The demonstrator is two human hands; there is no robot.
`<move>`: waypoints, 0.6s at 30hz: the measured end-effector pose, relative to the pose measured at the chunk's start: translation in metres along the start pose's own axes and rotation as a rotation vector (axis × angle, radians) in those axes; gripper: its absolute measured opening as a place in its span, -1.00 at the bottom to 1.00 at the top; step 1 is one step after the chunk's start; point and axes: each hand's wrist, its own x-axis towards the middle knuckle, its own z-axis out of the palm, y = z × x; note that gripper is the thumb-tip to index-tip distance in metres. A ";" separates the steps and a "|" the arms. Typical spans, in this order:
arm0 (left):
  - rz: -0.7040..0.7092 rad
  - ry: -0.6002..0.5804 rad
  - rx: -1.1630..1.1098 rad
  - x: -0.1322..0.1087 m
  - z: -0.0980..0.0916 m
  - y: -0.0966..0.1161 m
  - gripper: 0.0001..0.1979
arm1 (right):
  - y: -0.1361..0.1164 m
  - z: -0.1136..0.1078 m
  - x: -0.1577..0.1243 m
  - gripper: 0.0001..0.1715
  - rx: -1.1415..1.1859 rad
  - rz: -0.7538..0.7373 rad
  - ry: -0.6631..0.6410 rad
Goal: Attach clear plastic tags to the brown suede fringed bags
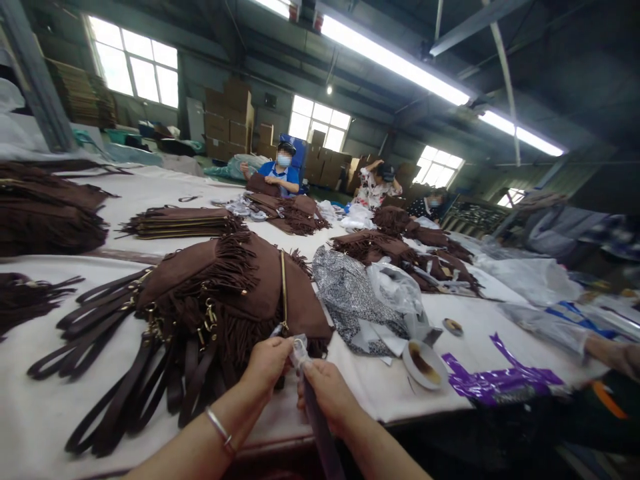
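My left hand (267, 367), a metal bangle on its wrist, is closed with its fingertips pinching a piece of clear plastic wrap (299, 347). This plastic covers the upper end of a dark strap (320, 423). Around the strap, just below the plastic, my right hand (327, 393) is closed, and the strap's length hangs down past the table edge. Directly beyond both hands lies a pile of brown fringed bags (305, 297) with gold zippers. Several looped wrist straps (113, 407) with gold clasps spread from the pile to the left.
Right of the pile are a black-and-white woven cloth (337, 300), a roll of tape (424, 365) and a purple plastic bag (500, 380). More brown bags (185, 223) lie stacked farther back. Co-workers sit across the table; another person's arm (613, 353) reaches in at right.
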 end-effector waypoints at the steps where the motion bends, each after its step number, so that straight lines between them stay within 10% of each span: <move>1: 0.012 0.004 0.014 0.000 -0.001 0.000 -0.65 | -0.004 0.002 0.004 -0.41 -0.006 -0.010 -0.012; 18: 0.158 0.118 0.120 0.006 -0.014 0.001 -0.71 | -0.013 0.017 -0.007 -0.38 0.092 0.093 -0.029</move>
